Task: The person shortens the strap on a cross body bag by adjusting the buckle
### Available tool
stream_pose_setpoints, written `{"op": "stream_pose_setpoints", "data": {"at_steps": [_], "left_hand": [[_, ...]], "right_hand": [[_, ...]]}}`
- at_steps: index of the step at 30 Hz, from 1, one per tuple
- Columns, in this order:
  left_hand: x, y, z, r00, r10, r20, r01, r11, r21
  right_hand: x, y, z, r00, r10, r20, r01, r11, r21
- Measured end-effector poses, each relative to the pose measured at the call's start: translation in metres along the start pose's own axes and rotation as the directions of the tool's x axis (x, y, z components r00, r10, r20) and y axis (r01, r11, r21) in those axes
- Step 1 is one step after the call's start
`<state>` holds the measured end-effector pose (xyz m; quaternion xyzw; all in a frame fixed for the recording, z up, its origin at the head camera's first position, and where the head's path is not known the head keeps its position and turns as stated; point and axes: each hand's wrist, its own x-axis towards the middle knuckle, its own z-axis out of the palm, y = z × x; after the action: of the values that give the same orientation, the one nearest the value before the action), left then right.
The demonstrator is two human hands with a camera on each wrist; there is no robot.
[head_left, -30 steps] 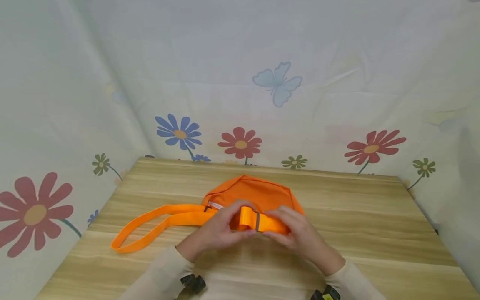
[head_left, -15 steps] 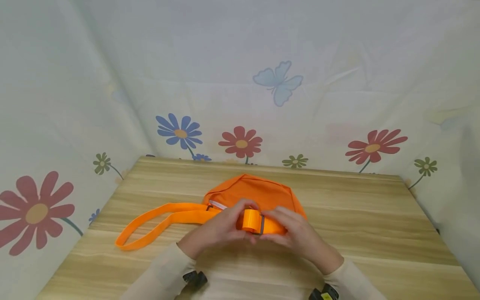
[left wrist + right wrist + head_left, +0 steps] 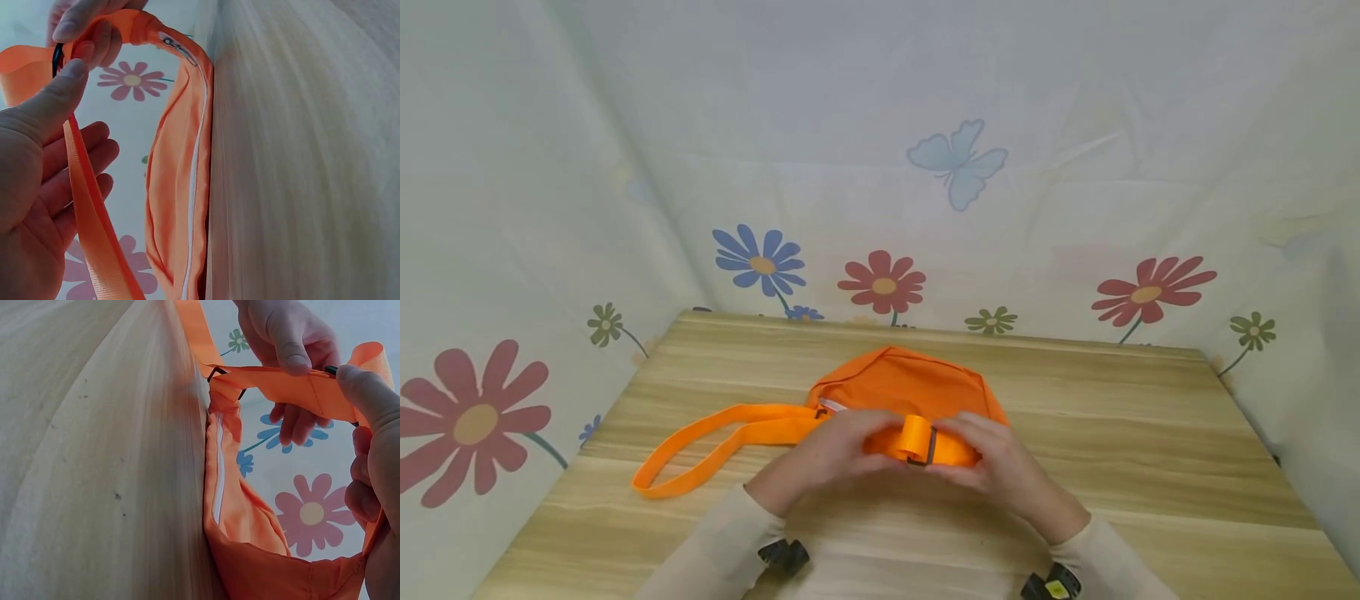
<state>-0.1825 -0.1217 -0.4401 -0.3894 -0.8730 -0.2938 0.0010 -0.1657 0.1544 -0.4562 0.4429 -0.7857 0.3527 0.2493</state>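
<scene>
An orange bag (image 3: 910, 383) with a white zipper (image 3: 195, 156) lies on the table, its orange strap (image 3: 917, 433) raised before it. A dark slider buckle (image 3: 932, 446) sits on the strap, with a short loop of webbing standing up beside it. My left hand (image 3: 835, 454) holds the strap left of the buckle, thumb in front and fingers behind it. On the other side, my right hand (image 3: 1000, 458) pinches the strap close to the buckle; its thumb lies by the buckle in the right wrist view. The hands partly hide the strap.
A long strap loop (image 3: 681, 483) trails left across the wooden table (image 3: 1135, 467). White cloth walls (image 3: 820, 108) printed with flowers and a butterfly stand behind and at both sides. Each wrist carries a small black camera.
The short webbing loop and the buckle have shifted slightly right. My left fingers have changed their hold on the strap, while my right hand stays nearly in place.
</scene>
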Motion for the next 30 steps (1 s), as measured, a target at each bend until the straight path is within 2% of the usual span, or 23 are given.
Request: {"op": "stream_pose_setpoints", "data": {"at_steps": [9, 17, 21, 25, 27, 30], "left_hand": [[-0.014, -0.012, -0.008, 0.998, -0.048, -0.034, 0.05, 0.997, 0.052], [-0.028, -0.025, -0.02, 0.997, -0.074, -0.037, 0.077, 0.993, 0.087], [-0.028, -0.031, -0.02, 0.996, -0.085, -0.023, 0.087, 0.985, 0.149], [-0.024, -0.035, -0.02, 0.999, -0.042, -0.027, 0.047, 0.978, 0.203], [-0.023, -0.037, -0.021, 0.999, -0.029, -0.029, 0.034, 0.978, 0.208], [-0.024, -0.038, -0.022, 0.998, -0.05, -0.025, 0.054, 0.977, 0.204]], "right_hand": [[-0.007, 0.004, -0.006, 0.999, 0.037, -0.001, -0.037, 0.999, -0.031], [-0.01, 0.013, -0.01, 1.0, 0.0, -0.031, 0.001, 1.0, 0.019], [-0.011, 0.015, -0.011, 0.999, -0.006, -0.04, 0.008, 1.0, 0.03], [-0.013, 0.016, -0.012, 0.999, -0.014, -0.046, 0.015, 1.0, 0.025], [-0.014, 0.017, -0.012, 0.999, -0.009, -0.041, 0.01, 1.0, 0.027], [-0.017, 0.017, -0.014, 0.999, 0.025, -0.023, -0.024, 0.999, 0.04]]}}
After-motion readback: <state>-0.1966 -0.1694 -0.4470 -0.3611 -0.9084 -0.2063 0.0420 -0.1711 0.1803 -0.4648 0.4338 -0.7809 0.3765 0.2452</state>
